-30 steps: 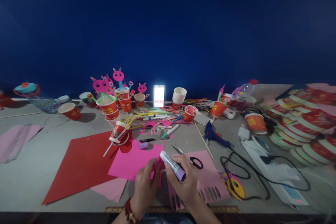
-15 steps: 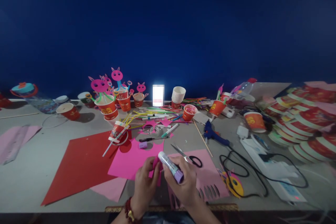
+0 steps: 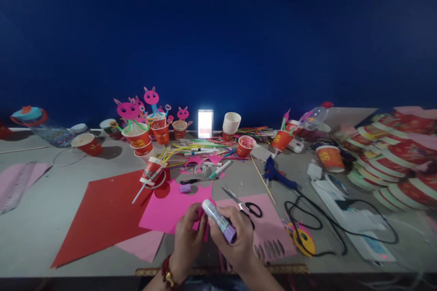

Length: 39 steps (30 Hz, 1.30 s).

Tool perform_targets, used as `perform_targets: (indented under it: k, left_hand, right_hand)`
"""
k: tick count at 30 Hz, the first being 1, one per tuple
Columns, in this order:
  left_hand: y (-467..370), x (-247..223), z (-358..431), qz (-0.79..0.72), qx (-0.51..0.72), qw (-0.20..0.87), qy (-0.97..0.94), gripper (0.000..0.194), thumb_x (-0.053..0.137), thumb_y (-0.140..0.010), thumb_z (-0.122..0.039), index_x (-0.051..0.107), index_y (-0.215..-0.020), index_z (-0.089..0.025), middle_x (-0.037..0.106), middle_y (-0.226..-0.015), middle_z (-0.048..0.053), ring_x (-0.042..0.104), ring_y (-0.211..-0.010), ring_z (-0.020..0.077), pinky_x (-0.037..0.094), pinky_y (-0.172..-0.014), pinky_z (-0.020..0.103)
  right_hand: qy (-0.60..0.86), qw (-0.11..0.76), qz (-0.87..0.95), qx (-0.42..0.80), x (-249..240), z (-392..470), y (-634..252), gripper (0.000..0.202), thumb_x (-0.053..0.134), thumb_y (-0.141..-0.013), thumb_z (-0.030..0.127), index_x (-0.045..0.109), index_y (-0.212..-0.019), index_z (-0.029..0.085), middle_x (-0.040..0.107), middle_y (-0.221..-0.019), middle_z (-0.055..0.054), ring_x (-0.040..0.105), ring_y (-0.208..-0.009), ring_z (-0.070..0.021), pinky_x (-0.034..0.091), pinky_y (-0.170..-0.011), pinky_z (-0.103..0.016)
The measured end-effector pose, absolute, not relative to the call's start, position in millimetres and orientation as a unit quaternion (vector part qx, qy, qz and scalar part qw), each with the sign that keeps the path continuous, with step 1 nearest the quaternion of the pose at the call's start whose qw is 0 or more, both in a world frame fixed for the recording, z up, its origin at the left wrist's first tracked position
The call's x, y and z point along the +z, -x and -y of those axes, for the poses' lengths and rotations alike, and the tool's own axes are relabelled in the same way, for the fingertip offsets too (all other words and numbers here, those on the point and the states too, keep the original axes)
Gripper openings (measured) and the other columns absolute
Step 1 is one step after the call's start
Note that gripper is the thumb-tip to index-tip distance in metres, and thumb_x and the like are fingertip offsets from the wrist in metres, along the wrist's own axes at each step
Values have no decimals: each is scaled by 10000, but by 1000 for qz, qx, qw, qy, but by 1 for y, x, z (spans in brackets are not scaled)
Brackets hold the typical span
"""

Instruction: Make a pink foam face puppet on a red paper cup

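My right hand [image 3: 235, 234] is wrapped round a glue stick [image 3: 220, 222] with a white front end and a purple base. Its white end meets a small magenta paper piece [image 3: 200, 210], pinched between the thumb and fingers of my left hand [image 3: 188, 232]. Most of that piece is hidden by my fingers and the stick. Beneath my hands lies a magenta paper sheet [image 3: 160, 211] with curved bites cut from its top edge. The purple glue cap [image 3: 185, 188] rests on that sheet. Black-handled scissors [image 3: 243, 203] lie open on a pink sheet [image 3: 273, 223] with slots cut in it.
A red sheet [image 3: 102, 213] spreads to the left. Behind are pens, straws and paper cups with magenta animal faces [image 3: 128, 110]. On the right lie a blue glue gun [image 3: 278, 175], its black cord, a power strip [image 3: 355, 223], a yellow cut-out [image 3: 303, 241] and stacked red cups [image 3: 406, 159].
My right hand has shifted the glue stick slightly left, bringing its white end over the paper piece. My left hand stays almost in place, still pinching the piece.
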<state>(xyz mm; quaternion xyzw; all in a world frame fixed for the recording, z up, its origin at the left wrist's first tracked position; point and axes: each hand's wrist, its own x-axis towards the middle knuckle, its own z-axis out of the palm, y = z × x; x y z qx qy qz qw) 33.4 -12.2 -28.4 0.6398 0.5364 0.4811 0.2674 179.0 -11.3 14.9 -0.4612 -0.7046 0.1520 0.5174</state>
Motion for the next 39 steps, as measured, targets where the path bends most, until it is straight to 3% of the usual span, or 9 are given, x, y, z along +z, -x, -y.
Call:
perform_targets:
  k: [6,26,32,36,39]
  left_hand:
    - [-33,-30,15,-547,467,281,-635,111,508,-946,-276,594,-990,-220,700,-697,-19,664,-562,141,483,-496,197]
    - [-33,-26,15,-545,490,275,-623,111,528,-921,-272,625,-917,-218,708,-715,-12,664,-569,142,502,-539,207]
    - [-31,-25,13,-558,511,365,-542,184,585,-905,-373,642,-887,-199,680,-657,-10,646,-557,150,490,-512,212]
    - [-38,-15,9,-496,565,485,-446,242,644,-866,-431,613,-832,-193,675,-686,-10,680,-619,166,554,-590,249]
    - [-41,-13,9,-488,565,492,-447,227,649,-868,-413,612,-835,-191,679,-682,-11,678,-632,163,557,-620,251]
  right_hand:
    - [475,518,700,131,13,10,-180,50,623,-858,201,611,-905,211,716,-756,-30,683,-629,-182,525,-596,-273]
    - [461,514,710,136,14,9,-180,76,627,-858,197,617,-932,209,711,-758,-23,685,-645,-176,524,-619,-268]
    - [527,516,672,71,7,-1,-204,72,636,-866,261,604,-867,197,641,-642,-2,613,-529,-164,462,-506,-251]
    - [502,537,670,103,11,6,-207,60,629,-859,215,602,-912,205,666,-733,-10,651,-615,-168,507,-586,-257]
    - [484,539,678,126,16,12,-197,76,628,-848,183,602,-911,216,692,-791,-25,691,-725,-194,532,-664,-278]
